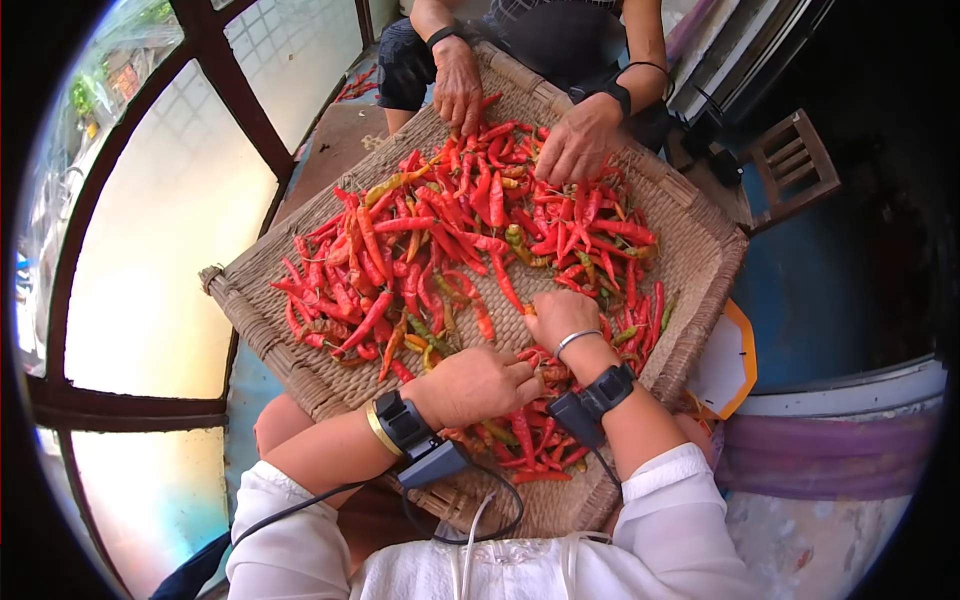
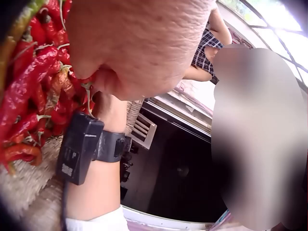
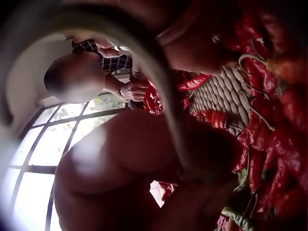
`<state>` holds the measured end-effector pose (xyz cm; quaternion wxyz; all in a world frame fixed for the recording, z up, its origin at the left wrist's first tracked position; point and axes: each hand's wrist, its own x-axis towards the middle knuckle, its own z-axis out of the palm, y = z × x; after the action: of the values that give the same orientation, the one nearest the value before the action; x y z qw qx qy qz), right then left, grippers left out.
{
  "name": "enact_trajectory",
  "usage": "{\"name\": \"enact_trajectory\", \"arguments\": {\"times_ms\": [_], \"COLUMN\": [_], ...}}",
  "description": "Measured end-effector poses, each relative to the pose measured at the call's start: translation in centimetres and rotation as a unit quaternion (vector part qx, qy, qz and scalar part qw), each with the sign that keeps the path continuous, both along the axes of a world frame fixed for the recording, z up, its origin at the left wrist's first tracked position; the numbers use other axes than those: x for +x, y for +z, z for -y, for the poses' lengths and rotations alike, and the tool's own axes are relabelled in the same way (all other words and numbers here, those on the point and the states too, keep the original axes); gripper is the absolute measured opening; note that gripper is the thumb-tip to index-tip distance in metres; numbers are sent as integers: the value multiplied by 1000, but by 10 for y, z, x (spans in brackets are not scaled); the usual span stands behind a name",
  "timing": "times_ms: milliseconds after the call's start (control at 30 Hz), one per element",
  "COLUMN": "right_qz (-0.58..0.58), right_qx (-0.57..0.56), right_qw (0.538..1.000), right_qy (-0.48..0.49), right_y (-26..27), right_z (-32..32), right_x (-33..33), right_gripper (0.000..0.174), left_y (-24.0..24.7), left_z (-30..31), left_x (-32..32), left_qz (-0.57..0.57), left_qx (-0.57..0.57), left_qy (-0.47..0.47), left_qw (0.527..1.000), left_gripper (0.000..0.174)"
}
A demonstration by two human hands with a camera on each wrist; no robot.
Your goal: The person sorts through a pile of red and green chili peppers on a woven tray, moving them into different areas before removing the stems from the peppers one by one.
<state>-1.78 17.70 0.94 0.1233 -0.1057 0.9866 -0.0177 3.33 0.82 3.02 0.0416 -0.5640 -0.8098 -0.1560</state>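
Observation:
Red chilies, with some green and orange ones, cover much of a woven tray. My left hand has bent fingers over the near chilies; in the left wrist view a thin green stem shows at the underside of this hand. Close beside it, my right hand reaches in from the right, its fingertips by the end of a long red chili. The right wrist view shows dark, bent fingers near the chilies. Whether either hand grips a chili is hidden.
Across the tray, another person's two hands touch the far chilies. A wooden chair stands at the right, and paned windows line the left. Cables run from the wrist cameras.

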Motion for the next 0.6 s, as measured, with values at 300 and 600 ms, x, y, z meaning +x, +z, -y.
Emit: {"name": "enact_trajectory", "arguments": {"times_ms": [300, 600], "right_qz": [-117, -143], "right_qx": [-168, -168], "right_qw": [963, 971], "right_qy": [-173, 93], "right_y": [56, 15], "right_z": [-42, -6], "right_x": [-18, 0], "right_gripper": [22, 23], "left_y": [-25, -30], "left_z": [14, 19], "left_x": [-31, -36], "left_qz": [3, 65], "left_qx": [7, -98], "left_qy": [155, 213], "left_qw": [988, 970], "left_gripper": [19, 7]}}
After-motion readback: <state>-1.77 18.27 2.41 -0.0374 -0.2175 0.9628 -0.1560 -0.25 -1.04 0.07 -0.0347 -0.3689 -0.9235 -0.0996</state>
